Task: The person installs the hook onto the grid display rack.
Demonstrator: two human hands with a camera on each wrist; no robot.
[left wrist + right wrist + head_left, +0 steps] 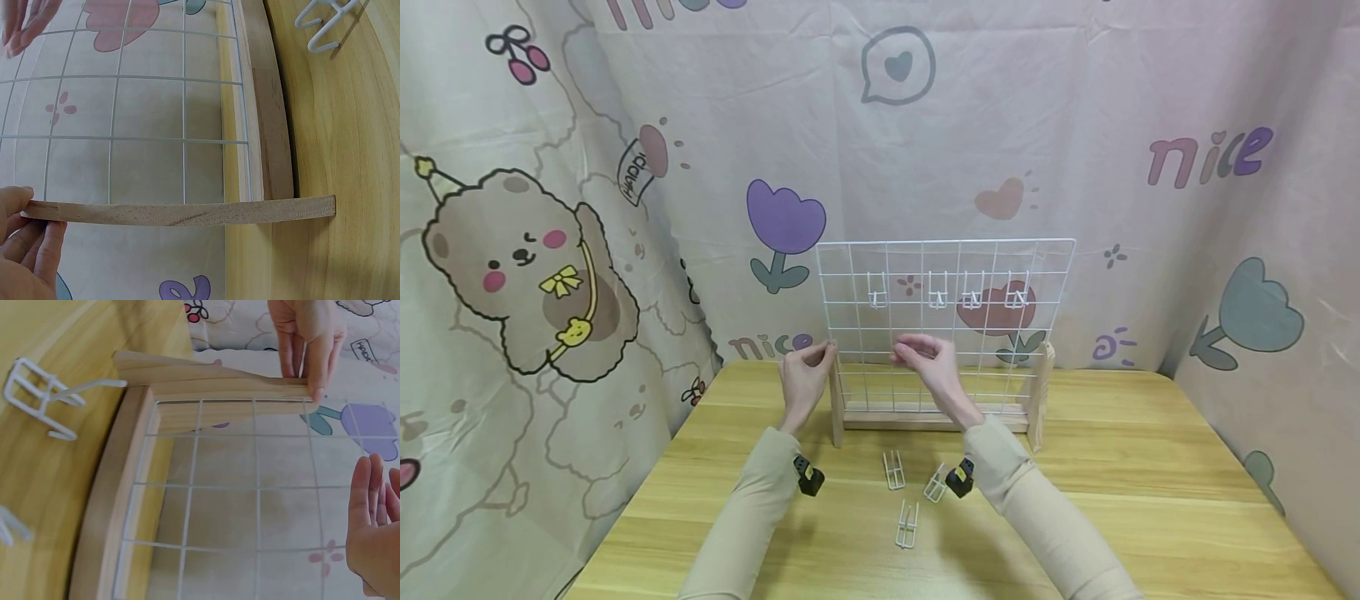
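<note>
A white wire grid panel (910, 315) stands upright in a wooden stand (925, 423). My left hand (805, 377) pinches the top of the stand's left upright (181, 214) between thumb and fingers. In front of the grid's middle is my right hand (934, 367); its fingers look fairly straight in the right wrist view, with nothing seen between them. Several white wire hooks, among them a left one (877, 292) and a far right one (1017, 292), hang from the upper part of the grid.
Three more white hooks lie on the wooden table between the forearms: one nearer the stand (894, 471), one close to the right wrist (935, 485), one nearest me (907, 527). A printed curtain (880, 167) hangs behind and beside the table.
</note>
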